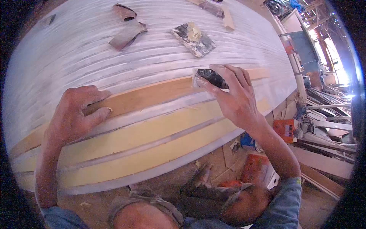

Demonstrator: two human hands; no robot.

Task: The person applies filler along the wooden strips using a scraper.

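A long wooden strip (152, 93) lies across the pale, streaked surface (152, 57). My left hand (78, 114) grips this strip on the left, thumb on the near edge and fingers over the far edge. Toward the right, my right hand (234, 89) is closed on a dark block (212, 78) with a whitish edge, which rests at the strip. Nearer to me, two pale yellow strips (152, 131) run along the surface beside grey bands.
Beyond the strip lie a putty-smeared board (194, 39), curled sandpaper pieces (127, 34) and a small wooden piece (228, 20). On the floor at right are an orange box (284, 130), a blue container (248, 141), a red container (255, 168) and piled boards (324, 160).
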